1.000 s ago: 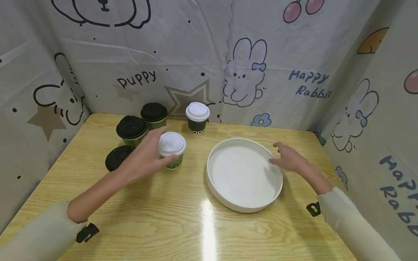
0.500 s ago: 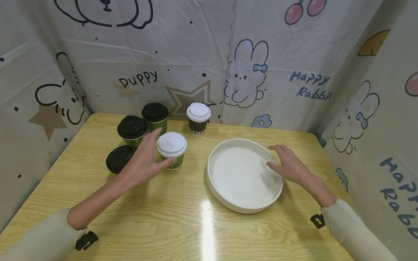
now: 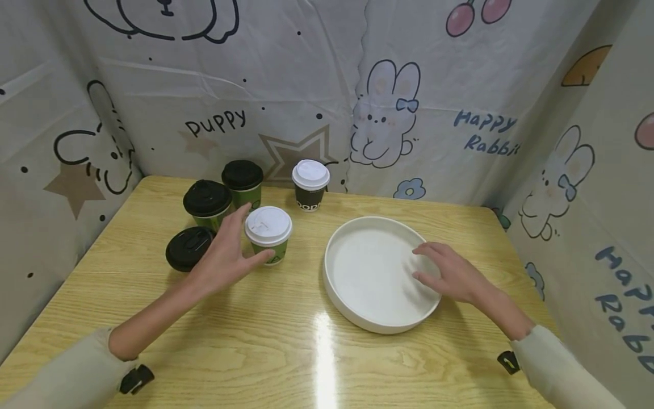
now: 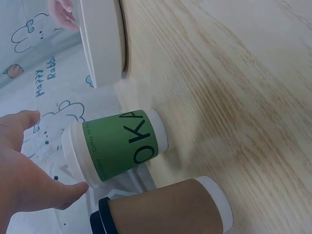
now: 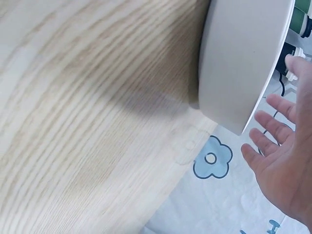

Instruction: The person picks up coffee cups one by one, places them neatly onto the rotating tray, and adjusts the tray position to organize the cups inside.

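A: Since a second ago, what has shifted?

B: Right hand (image 3: pixel 452 275) has slid in from the far right rim of the tray (image 3: pixel 357 318) to lie over its right side, fingers spread and nearly straight, holding nothing. Whether they touch the tray floor cannot be told. Left hand (image 3: pixel 225 255) has barely moved; it stays beside the green cup (image 3: pixel 269 234).

A: Left hand, state?

B: Fingers open and extended. The thumb tip sits at the cup's lower wall, the forefinger up beside its lid; no closed grip shows. The wrist view shows the thumb (image 4: pixel 68 191) just at the lid end, the palm apart from the wall.

A: Green cup, entry?

B: Paper, tapered cylinder, matt green sleeve with black lettering, domed white plastic lid. Upright on the table (image 3: pixel 286 363), left of the tray and apart from it.

A: Tray?

B: Round, white, smooth, low upright wall, flat floor.

A: Table?

B: Pale wood grain, glossy, with a glare streak.

A: Around them?

B: Three black-lidded cups (image 3: pixel 206 200) stand close behind and left of the left hand. A dark cup (image 3: pixel 310 184) with a white lid stands further back. Creased cartoon-printed cloth (image 3: pixel 306 85) walls the table in.
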`<action>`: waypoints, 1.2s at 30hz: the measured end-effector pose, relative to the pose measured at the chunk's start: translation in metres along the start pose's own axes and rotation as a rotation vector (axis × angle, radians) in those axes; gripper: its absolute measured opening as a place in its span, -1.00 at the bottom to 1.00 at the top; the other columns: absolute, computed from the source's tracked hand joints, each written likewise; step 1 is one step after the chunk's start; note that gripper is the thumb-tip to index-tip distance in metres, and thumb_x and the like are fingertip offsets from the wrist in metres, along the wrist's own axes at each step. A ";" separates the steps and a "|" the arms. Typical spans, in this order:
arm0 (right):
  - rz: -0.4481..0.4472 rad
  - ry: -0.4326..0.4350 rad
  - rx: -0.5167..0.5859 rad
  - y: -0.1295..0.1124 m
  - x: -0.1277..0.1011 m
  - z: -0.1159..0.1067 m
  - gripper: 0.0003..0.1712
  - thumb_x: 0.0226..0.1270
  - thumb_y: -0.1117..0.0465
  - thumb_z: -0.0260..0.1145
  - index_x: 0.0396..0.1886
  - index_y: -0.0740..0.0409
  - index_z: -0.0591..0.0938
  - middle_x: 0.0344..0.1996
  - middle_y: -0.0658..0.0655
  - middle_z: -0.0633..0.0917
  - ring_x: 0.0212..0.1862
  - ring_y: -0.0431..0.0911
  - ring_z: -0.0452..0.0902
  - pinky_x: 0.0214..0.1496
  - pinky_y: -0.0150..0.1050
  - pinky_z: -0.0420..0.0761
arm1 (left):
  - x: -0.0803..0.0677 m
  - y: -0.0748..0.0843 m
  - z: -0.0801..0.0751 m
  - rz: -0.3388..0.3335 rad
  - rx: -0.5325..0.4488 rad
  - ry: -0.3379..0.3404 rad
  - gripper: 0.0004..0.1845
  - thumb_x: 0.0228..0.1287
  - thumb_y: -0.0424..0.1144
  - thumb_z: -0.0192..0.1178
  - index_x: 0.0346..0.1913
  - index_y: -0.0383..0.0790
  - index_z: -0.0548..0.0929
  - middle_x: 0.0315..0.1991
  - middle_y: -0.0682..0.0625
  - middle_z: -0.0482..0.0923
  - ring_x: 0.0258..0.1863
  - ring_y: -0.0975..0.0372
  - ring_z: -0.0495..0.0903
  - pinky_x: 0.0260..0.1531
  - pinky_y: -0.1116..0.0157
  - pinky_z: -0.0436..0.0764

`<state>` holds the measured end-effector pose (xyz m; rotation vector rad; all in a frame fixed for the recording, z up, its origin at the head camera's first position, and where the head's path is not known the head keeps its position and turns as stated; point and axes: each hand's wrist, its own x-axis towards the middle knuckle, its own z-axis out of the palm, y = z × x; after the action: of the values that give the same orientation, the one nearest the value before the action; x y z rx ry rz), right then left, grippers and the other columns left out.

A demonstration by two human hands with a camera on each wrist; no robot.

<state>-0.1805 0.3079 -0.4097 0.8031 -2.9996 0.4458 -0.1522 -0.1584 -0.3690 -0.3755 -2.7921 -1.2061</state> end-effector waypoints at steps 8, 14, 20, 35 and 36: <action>-0.007 -0.036 -0.028 0.000 -0.008 0.001 -0.34 0.37 -0.21 0.27 0.26 0.15 0.56 0.30 0.32 0.47 0.32 0.25 0.33 0.25 0.26 0.42 | 0.000 -0.003 0.005 0.007 -0.006 0.004 0.08 0.19 -0.15 0.45 0.54 -0.40 -0.07 0.46 -0.43 0.02 0.43 -0.23 0.09 0.31 -0.24 0.23; -0.075 -0.045 -0.074 0.004 -0.013 0.004 -0.36 0.37 -0.22 0.27 0.24 0.11 0.59 0.29 0.23 0.49 0.33 0.17 0.35 0.29 0.18 0.41 | 0.001 -0.004 0.007 0.009 -0.022 0.000 0.09 0.18 -0.16 0.45 0.55 -0.39 -0.09 0.45 -0.44 0.01 0.43 -0.23 0.09 0.31 -0.26 0.22; -0.175 -0.004 -0.107 0.007 -0.017 0.009 -0.39 0.34 -0.17 0.30 0.20 0.14 0.61 0.24 0.24 0.53 0.29 0.17 0.39 0.30 0.15 0.41 | 0.001 -0.006 0.009 0.007 -0.014 0.013 0.10 0.18 -0.17 0.46 0.55 -0.39 -0.09 0.46 -0.43 -0.01 0.44 -0.24 0.07 0.30 -0.27 0.21; -0.355 0.039 -0.140 0.008 -0.023 0.025 -0.42 0.29 -0.15 0.32 0.17 0.09 0.61 0.18 0.17 0.58 0.26 0.12 0.42 0.32 0.13 0.38 | 0.001 -0.016 0.019 -0.050 -0.083 0.090 0.11 0.10 -0.25 0.51 0.52 -0.44 -0.06 0.42 -0.46 0.03 0.40 -0.26 0.12 0.29 -0.22 0.27; -0.355 0.035 -0.138 0.008 -0.023 0.025 -0.42 0.29 -0.16 0.32 0.18 0.08 0.60 0.18 0.17 0.58 0.27 0.12 0.41 0.34 0.14 0.35 | 0.001 -0.017 0.020 -0.053 -0.100 0.102 0.10 0.09 -0.27 0.51 0.51 -0.44 -0.04 0.40 -0.46 0.05 0.39 -0.26 0.13 0.28 -0.20 0.30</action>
<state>-0.1622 0.3187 -0.4378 1.2621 -2.7324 0.2353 -0.1566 -0.1550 -0.3945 -0.2409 -2.6796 -1.3394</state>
